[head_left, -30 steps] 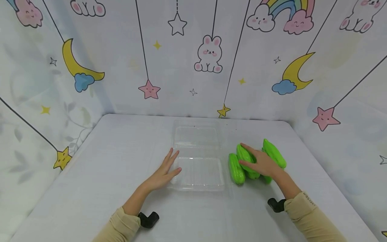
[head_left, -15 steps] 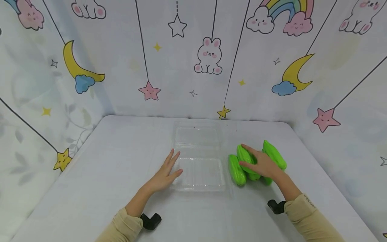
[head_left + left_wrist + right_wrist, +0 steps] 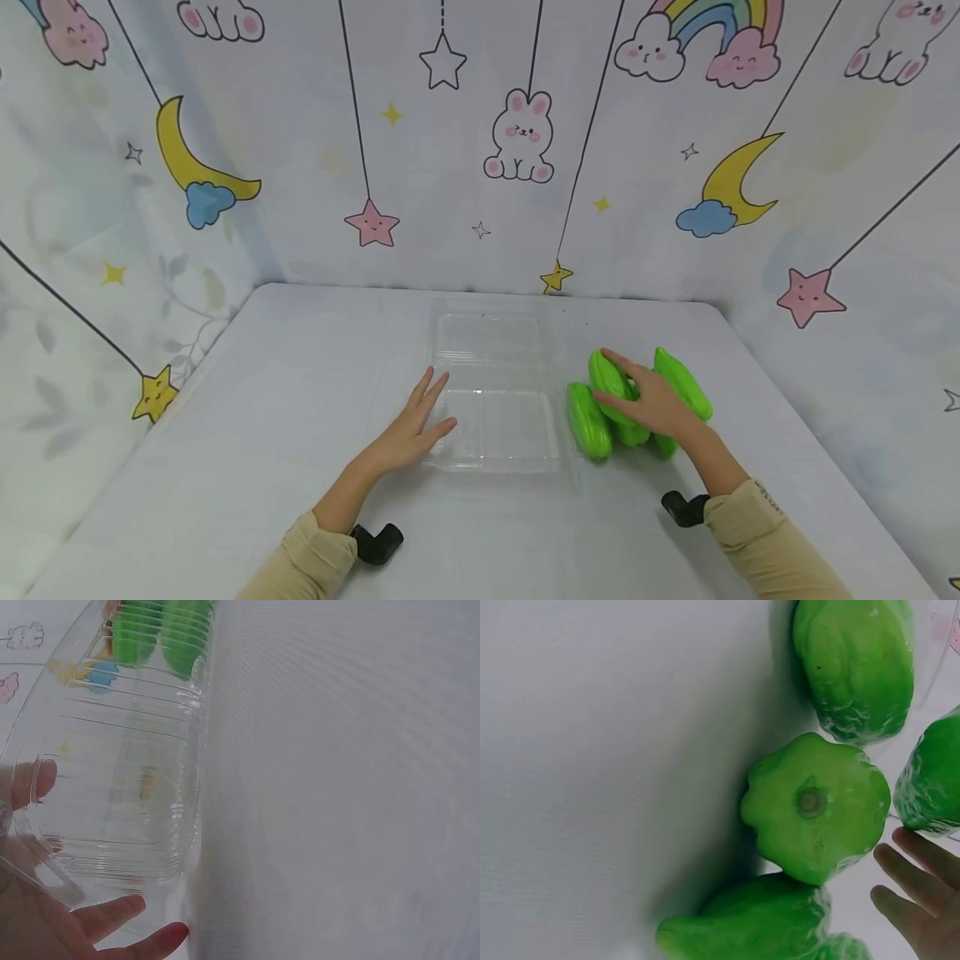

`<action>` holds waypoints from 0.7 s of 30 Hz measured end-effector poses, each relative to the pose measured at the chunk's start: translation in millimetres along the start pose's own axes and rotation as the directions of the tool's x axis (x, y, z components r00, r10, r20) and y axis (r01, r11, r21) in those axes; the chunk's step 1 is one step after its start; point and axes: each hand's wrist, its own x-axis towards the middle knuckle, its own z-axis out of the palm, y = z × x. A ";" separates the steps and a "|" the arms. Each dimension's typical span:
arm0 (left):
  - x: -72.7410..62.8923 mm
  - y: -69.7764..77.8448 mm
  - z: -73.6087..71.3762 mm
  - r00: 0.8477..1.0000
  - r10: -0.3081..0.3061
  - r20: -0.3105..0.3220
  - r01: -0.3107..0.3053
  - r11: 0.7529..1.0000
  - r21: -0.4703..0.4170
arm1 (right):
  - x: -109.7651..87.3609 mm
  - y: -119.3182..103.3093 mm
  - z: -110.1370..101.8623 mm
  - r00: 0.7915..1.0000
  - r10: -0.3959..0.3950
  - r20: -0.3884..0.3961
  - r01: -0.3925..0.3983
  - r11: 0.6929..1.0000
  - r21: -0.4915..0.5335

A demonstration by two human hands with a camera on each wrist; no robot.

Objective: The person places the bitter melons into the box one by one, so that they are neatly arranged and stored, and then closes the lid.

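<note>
Several bright green, ribbed gourd-like vegetables in clear film lie in a group on the right. My right hand (image 3: 654,407) holds one green ribbed vegetable (image 3: 609,379) of this group between thumb and fingers, slightly above another (image 3: 817,810). Beside it, on the left, lies a further green vegetable (image 3: 588,422); one more slants at the right (image 3: 684,385). A clear plastic clamshell box (image 3: 495,462) lies spread open in the middle. At its left edge, my left hand (image 3: 405,437) has its fingers straight and spread; in the left wrist view its thumb shows through the clear plastic (image 3: 120,810).
All of this lies on a white-covered table (image 3: 300,375). A patterned cloth wall (image 3: 450,167) with stars and rabbits rises behind it and along both sides. A black wrist device (image 3: 378,544) sits at the left cuff, another black device (image 3: 682,508) at the right.
The vegetable in my right hand has shifted slightly up and away from the others, its far end now higher in view. My left hand has moved very slightly right beside the box.
</note>
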 end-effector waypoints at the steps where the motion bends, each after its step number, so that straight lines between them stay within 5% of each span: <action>1: 0.3 0.1 -0.1 1.000 0.003 -0.001 -0.003 1.000 0.003 | 0.7 -0.9 -0.4 1.000 -0.001 -0.002 0.001 1.000 0.002; 21: 1.8 -3.1 0.5 1.000 0.023 -0.009 -0.023 1.000 0.001 | 9.9 -20.5 0.3 0.999 -0.022 -0.026 0.023 0.998 0.052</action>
